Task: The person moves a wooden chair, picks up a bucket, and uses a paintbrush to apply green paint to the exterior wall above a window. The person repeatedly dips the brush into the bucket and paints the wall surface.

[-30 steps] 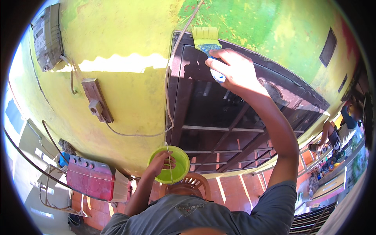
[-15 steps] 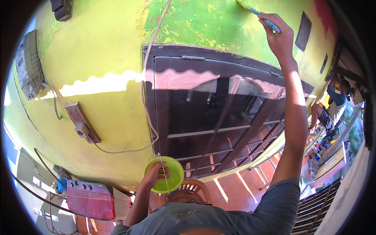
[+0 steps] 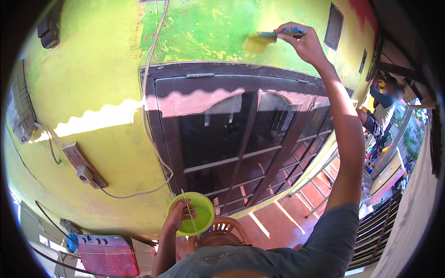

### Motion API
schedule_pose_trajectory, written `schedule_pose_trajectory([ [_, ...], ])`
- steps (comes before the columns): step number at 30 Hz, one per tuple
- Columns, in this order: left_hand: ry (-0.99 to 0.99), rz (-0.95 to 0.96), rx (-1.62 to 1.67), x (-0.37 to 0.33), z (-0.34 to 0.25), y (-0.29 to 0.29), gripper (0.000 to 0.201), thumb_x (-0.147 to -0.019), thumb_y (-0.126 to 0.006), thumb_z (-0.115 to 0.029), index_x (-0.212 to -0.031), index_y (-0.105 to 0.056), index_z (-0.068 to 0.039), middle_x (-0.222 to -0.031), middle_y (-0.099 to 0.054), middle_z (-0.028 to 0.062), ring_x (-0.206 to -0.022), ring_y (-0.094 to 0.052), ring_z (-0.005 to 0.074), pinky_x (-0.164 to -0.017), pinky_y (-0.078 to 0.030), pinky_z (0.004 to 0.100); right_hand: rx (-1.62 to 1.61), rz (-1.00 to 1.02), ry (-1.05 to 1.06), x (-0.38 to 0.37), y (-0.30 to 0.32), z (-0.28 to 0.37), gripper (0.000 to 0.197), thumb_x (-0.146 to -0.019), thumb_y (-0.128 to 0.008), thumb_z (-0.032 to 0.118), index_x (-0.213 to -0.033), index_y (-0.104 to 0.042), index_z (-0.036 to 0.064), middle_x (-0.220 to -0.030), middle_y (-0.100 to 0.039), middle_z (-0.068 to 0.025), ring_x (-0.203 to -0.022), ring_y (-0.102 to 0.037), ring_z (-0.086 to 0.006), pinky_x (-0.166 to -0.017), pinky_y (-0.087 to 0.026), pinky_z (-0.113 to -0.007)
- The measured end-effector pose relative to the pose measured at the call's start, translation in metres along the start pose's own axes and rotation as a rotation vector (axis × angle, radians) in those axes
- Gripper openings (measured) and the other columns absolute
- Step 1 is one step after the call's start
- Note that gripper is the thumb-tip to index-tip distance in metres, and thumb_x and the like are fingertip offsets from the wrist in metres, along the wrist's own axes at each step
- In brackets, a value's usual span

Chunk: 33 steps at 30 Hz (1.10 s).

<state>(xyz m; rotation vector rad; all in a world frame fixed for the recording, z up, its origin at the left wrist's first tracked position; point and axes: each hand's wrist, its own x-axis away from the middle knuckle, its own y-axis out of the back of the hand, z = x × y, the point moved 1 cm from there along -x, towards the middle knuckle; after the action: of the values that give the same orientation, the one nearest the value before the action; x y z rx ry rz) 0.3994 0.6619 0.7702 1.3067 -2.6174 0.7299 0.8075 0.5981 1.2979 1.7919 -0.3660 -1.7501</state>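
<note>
Yellow-green paint is covering most of the wall (image 3: pixel 106 83), and the view is running from its left side across to the right. At the far left a grey box (image 3: pixel 18 116) is sitting on the wall, with a small wooden mount (image 3: pixel 81 164) just right of it and a pale cable (image 3: pixel 150 92) looping down the left edge of the dark brown door frame (image 3: pixel 232 74). Near the lower edge the left hand (image 3: pixel 178 215) is closing its grip around the rim of a lime-green bowl (image 3: pixel 199 213), a thin stick resting across it; whether paint is filling the bowl I cannot tell. A brown plastic chair (image 3: pixel 222 229) is standing just below the bowl. Further right, the right hand (image 3: pixel 303 44) is reaching high above the door, its grip closed on the blue handle of a paintbrush (image 3: pixel 259 41) whose yellow-loaded bristles are touching the wall. As far as this view shows, the job is looking well along: the left and lower stretches are wearing fresh yellow, while the band above the door is showing older green with reddish flecks and the upper right corner is keeping a red patch (image 3: pixel 361 11). At the right rim another person (image 3: pixel 384 99) is standing well apart.
</note>
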Motion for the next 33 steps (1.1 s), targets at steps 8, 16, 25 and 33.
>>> schedule_pose_trajectory([
  [8, -0.005, -0.032, 0.090, -0.015, 0.013, -0.016, 0.033, -0.101, -0.059, -0.030, -0.121, -0.062, -0.004, -0.092, -0.069, 0.0129, -0.079, -0.072, 0.0269, -0.072, -0.062, 0.0409, 0.200, -0.476, 0.539, -0.002, -0.018, -0.011, 0.020, -0.086, -0.077, 0.005, -0.105, -0.076, 0.0111, -0.100, -0.076, -0.0059, -0.088, -0.074, -0.0252, -0.074, -0.058, -0.033],
  [16, -0.015, -0.063, 0.034, -0.025, 0.015, -0.052, 0.036, -0.102, -0.057, -0.032, -0.124, -0.061, -0.003, -0.094, -0.069, 0.0125, -0.083, -0.071, 0.0263, -0.076, -0.060, 0.0411, 0.263, -0.171, 0.556, 0.142, -0.072, -0.003, 0.033, -0.074, -0.075, 0.003, -0.106, -0.072, 0.0081, -0.112, -0.072, -0.0128, -0.097, -0.073, -0.0276, -0.078, -0.062, -0.036],
  [25, 0.038, -0.028, -0.053, -0.054, 0.030, -0.107, 0.039, -0.102, -0.055, -0.035, -0.125, -0.060, -0.004, -0.093, -0.067, 0.0113, -0.081, -0.069, 0.0248, -0.075, -0.060, 0.0427, -0.198, -0.487, -0.065, 0.393, -0.095, -0.056, 0.029, -0.079, -0.077, -0.008, -0.104, -0.071, 0.0031, -0.113, -0.071, -0.0188, -0.085, -0.073, -0.0263, -0.070, -0.058, -0.031],
  [33, 0.135, -0.017, -0.147, -0.107, 0.061, -0.152, 0.046, -0.100, -0.053, -0.033, -0.131, -0.056, 0.001, -0.087, -0.064, 0.0090, -0.076, -0.067, 0.0237, -0.073, -0.059, 0.0436, -0.630, -1.001, -1.607, 0.651, -0.163, -0.051, 0.022, -0.094, -0.073, 0.011, -0.112, -0.067, 0.0008, -0.101, -0.071, -0.0097, -0.086, -0.074, -0.0200, -0.063, -0.059, -0.030],
])
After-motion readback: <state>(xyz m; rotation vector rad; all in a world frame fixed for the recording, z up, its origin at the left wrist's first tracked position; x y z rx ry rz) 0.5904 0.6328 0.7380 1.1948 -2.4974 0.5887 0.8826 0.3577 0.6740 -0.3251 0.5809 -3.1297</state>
